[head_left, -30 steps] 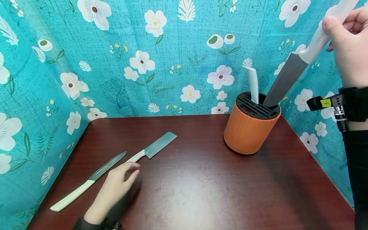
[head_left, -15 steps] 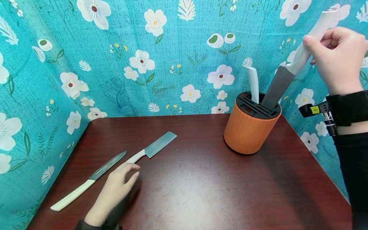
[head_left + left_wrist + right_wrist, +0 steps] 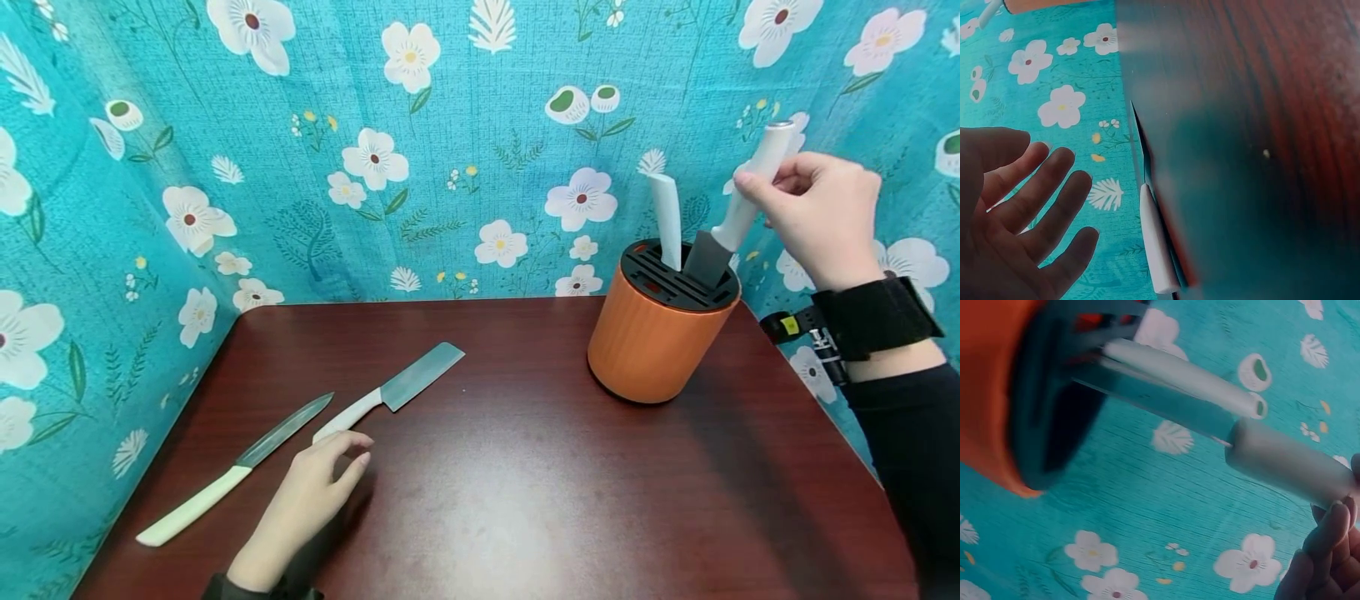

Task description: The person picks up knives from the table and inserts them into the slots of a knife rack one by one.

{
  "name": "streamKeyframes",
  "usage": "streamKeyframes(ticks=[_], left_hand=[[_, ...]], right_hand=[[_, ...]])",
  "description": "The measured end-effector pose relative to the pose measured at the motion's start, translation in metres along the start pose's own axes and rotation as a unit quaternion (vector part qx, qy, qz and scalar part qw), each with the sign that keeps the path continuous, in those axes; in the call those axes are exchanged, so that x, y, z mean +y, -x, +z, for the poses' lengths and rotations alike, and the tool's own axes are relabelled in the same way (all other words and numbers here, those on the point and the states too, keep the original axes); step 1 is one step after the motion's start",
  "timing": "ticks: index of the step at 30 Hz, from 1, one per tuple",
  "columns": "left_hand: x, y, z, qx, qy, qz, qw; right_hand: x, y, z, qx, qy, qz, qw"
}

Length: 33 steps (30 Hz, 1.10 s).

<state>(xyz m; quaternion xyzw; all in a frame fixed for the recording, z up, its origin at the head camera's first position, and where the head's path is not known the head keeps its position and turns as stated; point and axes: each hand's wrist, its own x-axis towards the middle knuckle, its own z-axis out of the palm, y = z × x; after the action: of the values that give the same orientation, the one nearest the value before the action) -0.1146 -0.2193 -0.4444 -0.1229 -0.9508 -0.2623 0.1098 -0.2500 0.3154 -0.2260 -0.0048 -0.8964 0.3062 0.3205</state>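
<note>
My right hand (image 3: 821,212) pinches the white handle (image 3: 753,183) of a knife whose grey blade (image 3: 707,260) stands partly in a slot of the orange knife block (image 3: 645,342). In the right wrist view, part of that blade (image 3: 1166,409) shows between block and handle. Another white-handled knife (image 3: 666,218) is seated in the block beside it. My left hand (image 3: 311,492) hovers by the handle of a cleaver-shaped knife (image 3: 420,377) on the table. Its fingers are loosely bent and hold nothing, as the left wrist view shows. A pointed knife (image 3: 236,467) lies left of the cleaver.
The dark wooden table (image 3: 510,467) has its back edge against a turquoise flowered cloth (image 3: 450,150), which also rises on the left and right. The block stands near the back right corner.
My right hand has moved down and left, lowering the knife deeper into the block, so less blade shows. My left hand and the two knives on the table have stayed nearly still.
</note>
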Motion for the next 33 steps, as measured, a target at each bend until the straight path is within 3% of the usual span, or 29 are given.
streamKeyframes(ticks=[9,25,29,31,33], left_hand=[[0.001,0.001,0.001,-0.007,-0.001,-0.001,1.0],[0.0,0.003,0.003,-0.011,0.002,-0.004,0.9999],[-0.002,0.002,0.002,-0.014,0.0,-0.006,0.9999],[-0.003,0.002,0.001,-0.014,-0.002,-0.005,0.9999],[-0.004,0.003,0.0,-0.014,-0.005,-0.005,0.9999]], right_hand=[[0.014,0.012,0.017,-0.061,0.027,0.011,0.998],[0.017,0.025,0.029,-0.096,0.034,0.018,0.995],[0.015,0.027,0.03,-0.08,0.022,0.029,0.996],[0.011,0.032,0.032,-0.05,0.02,0.029,0.998],[0.005,0.04,0.036,-0.005,0.03,0.002,1.0]])
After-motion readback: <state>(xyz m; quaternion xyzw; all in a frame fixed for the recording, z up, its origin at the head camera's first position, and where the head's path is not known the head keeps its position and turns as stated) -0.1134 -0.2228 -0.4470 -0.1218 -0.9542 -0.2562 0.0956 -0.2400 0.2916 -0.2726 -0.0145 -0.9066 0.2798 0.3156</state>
